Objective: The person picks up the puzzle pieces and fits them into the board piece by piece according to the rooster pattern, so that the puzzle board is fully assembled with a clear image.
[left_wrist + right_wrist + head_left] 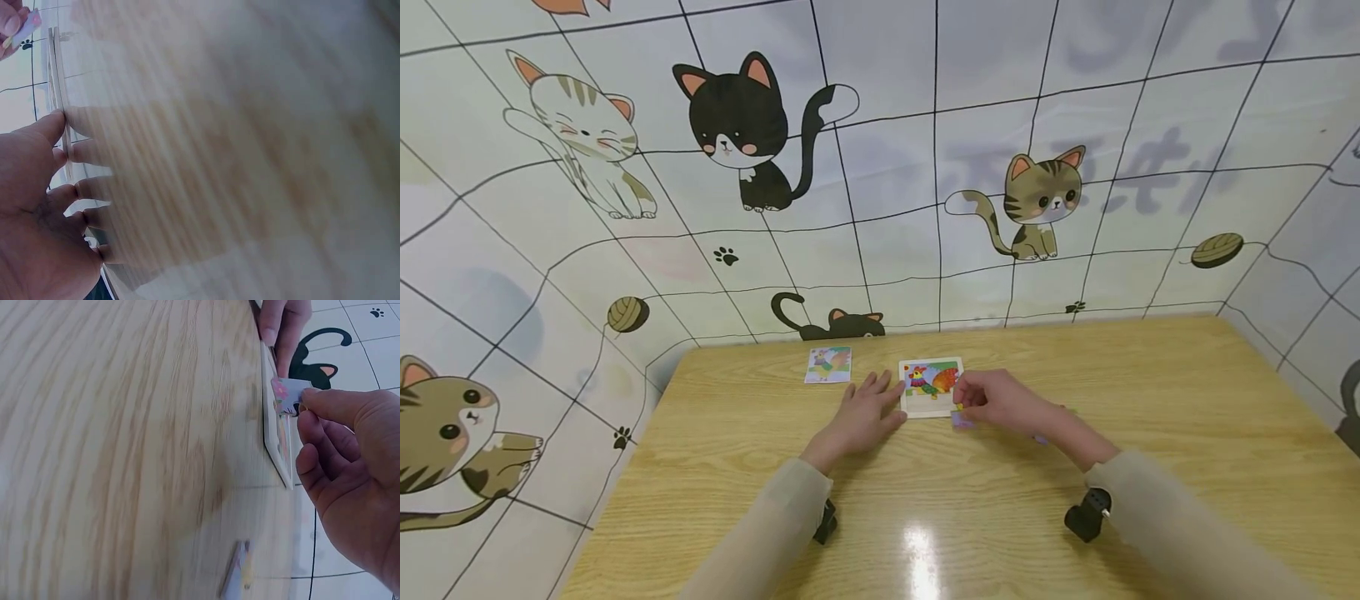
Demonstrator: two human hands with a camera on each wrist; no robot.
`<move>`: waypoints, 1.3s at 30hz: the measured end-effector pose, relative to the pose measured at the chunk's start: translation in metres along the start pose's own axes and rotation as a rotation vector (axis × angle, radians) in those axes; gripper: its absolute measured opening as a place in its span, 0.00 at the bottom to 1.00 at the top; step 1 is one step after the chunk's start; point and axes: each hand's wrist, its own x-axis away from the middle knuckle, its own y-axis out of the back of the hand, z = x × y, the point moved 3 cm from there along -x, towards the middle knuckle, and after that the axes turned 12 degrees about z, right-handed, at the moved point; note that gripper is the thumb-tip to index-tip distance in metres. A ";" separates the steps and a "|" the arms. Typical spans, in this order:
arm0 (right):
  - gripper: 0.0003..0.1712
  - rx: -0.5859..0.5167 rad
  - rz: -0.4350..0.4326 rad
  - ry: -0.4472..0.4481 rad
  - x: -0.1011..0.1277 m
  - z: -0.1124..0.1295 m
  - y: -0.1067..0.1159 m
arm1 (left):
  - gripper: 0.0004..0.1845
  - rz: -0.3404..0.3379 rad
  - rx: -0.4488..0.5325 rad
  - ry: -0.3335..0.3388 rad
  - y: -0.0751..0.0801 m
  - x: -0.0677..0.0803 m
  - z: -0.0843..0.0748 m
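A jigsaw tray (928, 408) with a pale frame lies on the table; a rooster picture fills its upper part, and its lower strip shows bare board. My left hand (863, 410) lies at the tray's left side, fingers spread, thumb and forefinger at the frame. My right hand (1003, 400) is at the tray's right edge. Between its thumb and forefinger it pinches a lilac puzzle piece (287, 392) with a pink flower, held over the frame in the right wrist view. That view shows the other fingers of this hand curled.
On the table (737, 467), a square rooster picture card (828, 365) lies back left. Loose puzzle pieces (1040, 439) lie under and beyond my right forearm, partly hidden. A wall (895, 167) printed with cats stands along the table's back edge.
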 end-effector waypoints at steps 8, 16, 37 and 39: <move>0.07 0.020 -0.042 0.037 -0.016 0.010 -0.011 | 0.32 -0.005 -0.010 -0.001 -0.001 -0.001 0.001; 0.06 0.000 -0.107 -0.014 -0.032 0.011 -0.016 | 0.33 -0.006 -0.014 0.003 -0.001 -0.001 0.002; 0.06 0.005 -0.189 -0.035 -0.062 0.011 -0.034 | 0.31 -0.027 -0.009 -0.009 0.001 0.000 0.001; 0.06 0.000 -0.191 -0.036 -0.063 0.011 -0.034 | 0.31 -0.029 -0.006 -0.013 0.001 -0.001 0.002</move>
